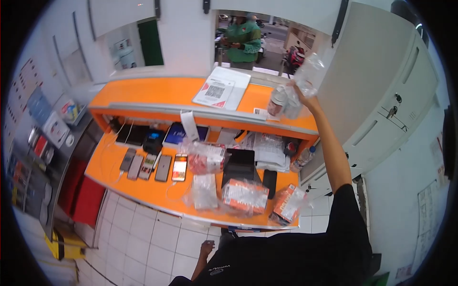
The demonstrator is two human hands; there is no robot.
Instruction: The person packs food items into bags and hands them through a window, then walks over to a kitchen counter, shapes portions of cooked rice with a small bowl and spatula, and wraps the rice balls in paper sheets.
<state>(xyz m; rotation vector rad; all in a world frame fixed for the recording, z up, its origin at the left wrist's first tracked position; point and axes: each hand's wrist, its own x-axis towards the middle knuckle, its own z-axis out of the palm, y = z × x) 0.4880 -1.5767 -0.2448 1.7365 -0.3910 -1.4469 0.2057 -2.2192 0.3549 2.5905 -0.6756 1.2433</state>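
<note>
Right hand: my fingers are closed around part of a clear plastic bag, my arm stretched forward over the counter.
Clear plastic bag: it puffs up above my knuckles, at the right end of the upper shelf.
Printed cup: upright on that shelf, just left of my hand, with more plastic close beside it; I cannot tell whether the plastic wraps it.
Left hand: low by my body, below the counter's front edge; its fingers look curled, but I cannot tell how tightly.
QR sign: lying on the shelf, left of the cup.
Lower counter: a row of phones at left, the last with a lit screen; a black tablet near the middle; a black phone between two plastic-wrapped orange boxes.
Window: a person in a green jacket stands outside, beyond the shelf.
Lockers: to my right, keys hanging from one lock.
</note>
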